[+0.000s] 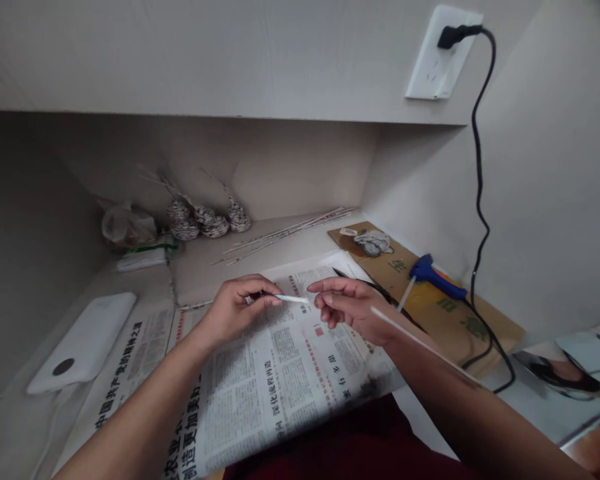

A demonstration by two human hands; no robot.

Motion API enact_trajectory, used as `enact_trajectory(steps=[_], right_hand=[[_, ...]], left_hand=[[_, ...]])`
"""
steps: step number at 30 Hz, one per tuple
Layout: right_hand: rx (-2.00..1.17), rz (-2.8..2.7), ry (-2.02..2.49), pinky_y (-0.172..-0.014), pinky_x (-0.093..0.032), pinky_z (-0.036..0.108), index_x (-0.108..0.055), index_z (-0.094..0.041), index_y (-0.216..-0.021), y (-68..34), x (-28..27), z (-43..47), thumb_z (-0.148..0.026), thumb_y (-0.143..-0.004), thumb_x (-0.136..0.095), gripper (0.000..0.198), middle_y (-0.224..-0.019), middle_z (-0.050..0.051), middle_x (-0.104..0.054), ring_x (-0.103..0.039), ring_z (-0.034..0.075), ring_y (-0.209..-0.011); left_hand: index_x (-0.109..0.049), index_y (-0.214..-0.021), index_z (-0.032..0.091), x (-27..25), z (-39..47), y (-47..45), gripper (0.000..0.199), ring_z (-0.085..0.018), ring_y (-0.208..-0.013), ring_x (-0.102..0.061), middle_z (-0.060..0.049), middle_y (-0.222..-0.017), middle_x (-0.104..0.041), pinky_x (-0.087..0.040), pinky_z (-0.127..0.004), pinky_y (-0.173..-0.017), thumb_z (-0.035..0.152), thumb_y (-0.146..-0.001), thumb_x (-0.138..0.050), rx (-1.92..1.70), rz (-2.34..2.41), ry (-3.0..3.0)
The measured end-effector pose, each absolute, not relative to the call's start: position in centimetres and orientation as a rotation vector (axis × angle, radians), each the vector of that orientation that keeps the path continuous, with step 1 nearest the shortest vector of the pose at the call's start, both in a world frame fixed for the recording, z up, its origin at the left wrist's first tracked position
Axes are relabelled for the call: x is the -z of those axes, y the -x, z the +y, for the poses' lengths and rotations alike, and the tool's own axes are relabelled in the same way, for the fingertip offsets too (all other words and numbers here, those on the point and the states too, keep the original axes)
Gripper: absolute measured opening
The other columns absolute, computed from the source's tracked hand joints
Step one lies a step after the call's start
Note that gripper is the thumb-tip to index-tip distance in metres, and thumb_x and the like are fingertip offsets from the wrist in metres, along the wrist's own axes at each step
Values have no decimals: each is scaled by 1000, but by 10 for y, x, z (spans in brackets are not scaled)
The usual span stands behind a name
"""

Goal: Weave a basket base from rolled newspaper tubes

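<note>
My left hand [243, 303] pinches a thin white rolled paper stick [294, 299] between thumb and fingertips. The stick points right, above a spread newspaper [240, 400]. Close to its far end is my right hand [353, 307], fingers loosely curled and apart, with no firm grip visible. A long thin pale stick [425, 343] runs over my right wrist and along the forearm. Whether it joins the piece in my left hand is hidden by the right hand. Partly behind the right hand lies a dark, pointed tool [343, 273], its kind unclear.
At the back stand several woven paper gourd shapes [184, 220] and a bundle of paper sticks [290, 233]. A blue glue gun [437, 275] lies on cardboard [490, 327], its black cord [477, 167] running up to a wall socket [443, 57]. A white power bank [85, 340] sits left.
</note>
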State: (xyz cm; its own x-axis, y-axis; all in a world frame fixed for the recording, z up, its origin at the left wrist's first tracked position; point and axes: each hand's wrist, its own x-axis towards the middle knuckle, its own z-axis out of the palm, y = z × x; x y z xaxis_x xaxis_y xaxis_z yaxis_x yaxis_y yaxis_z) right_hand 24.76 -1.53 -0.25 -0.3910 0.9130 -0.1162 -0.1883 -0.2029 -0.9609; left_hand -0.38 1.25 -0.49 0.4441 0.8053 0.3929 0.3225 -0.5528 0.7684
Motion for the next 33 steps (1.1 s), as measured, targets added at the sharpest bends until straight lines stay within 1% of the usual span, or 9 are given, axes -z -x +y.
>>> enact_trajectory(steps=[3, 9, 12, 15, 18, 20, 23, 27, 33], right_hand=[[-1775, -1159, 954, -58, -51, 28, -69, -17, -100, -245, 16, -11, -30, -76, -73, 27, -85, 3, -64, -61, 11, -64], [-1783, -993, 899, -51, -43, 23, -68, -17, -93, -216, 27, -2, -28, -73, -74, 23, -77, 0, -63, -59, 10, -60], [-1799, -846, 828, -52, -41, 23, -68, -18, -89, -192, 20, -2, -22, -71, -71, 19, -71, -2, -61, -55, 8, -56], [-1819, -797, 773, -53, -41, 24, -68, -18, -90, -174, 12, 2, -19, -73, -67, 17, -69, -3, -60, -54, 9, -57], [-1796, -738, 719, -54, -41, 24, -67, -19, -92, -166, 7, 12, -18, -74, -64, 18, -68, -3, -59, -54, 9, -58], [-1787, -710, 731, -53, -41, 24, -67, -19, -92, -165, 6, 18, -19, -76, -63, 17, -66, -4, -58, -54, 10, -57], [-1767, -728, 772, -51, -40, 23, -66, -19, -90, -171, 5, 24, -19, -77, -62, 14, -66, -4, -58, -52, 9, -56], [-1636, -825, 798, -50, -40, 21, -65, -19, -91, -198, 1, 22, -20, -79, -61, 13, -69, -4, -59, -53, 8, -56], [-1521, -893, 864, -47, -40, 19, -65, -19, -92, -252, 0, -7, -23, -79, -65, 13, -70, -4, -59, -54, 7, -55]], left_hand=[[-73, -87, 19, 7, 12, 3, 12, -16, -85, -65, -6, -90, -72, -49, -28, -79, 29, -84, -67, -1093, 935, -2101], [-73, -99, 21, 10, 11, 5, 18, -17, -87, -66, -7, -96, -73, -50, -28, -80, 30, -86, -64, -1074, 980, -2095], [-73, -96, 20, 10, 13, 5, 16, -17, -85, -67, -6, -93, -73, -50, -28, -80, 29, -86, -64, -1070, 966, -2095], [-71, -95, 20, 12, 16, 9, 15, -16, -85, -66, -5, -91, -73, -49, -28, -79, 30, -86, -63, -1102, 1033, -2070], [-69, -93, 19, 13, 20, 13, 16, -16, -80, -64, -4, -87, -72, -49, -27, -75, 32, -86, -63, -1130, 1156, -2059], [-68, -92, 18, 14, 22, 15, 16, -16, -80, -64, -4, -87, -71, -49, -27, -76, 32, -85, -63, -1127, 1212, -2082], [-69, -90, 19, 16, 24, 16, 18, -16, -80, -65, -4, -87, -72, -49, -27, -77, 34, -85, -61, -1101, 1259, -2114], [-70, -91, 20, 22, 25, 16, 19, -15, -79, -65, -3, -87, -72, -48, -26, -77, 36, -84, -62, -1078, 1314, -2146], [-70, -94, 15, 29, 25, 15, 24, -13, -80, -63, -3, -89, -72, -46, -23, -76, 36, -84, -63, -1041, 1350, -2178]])
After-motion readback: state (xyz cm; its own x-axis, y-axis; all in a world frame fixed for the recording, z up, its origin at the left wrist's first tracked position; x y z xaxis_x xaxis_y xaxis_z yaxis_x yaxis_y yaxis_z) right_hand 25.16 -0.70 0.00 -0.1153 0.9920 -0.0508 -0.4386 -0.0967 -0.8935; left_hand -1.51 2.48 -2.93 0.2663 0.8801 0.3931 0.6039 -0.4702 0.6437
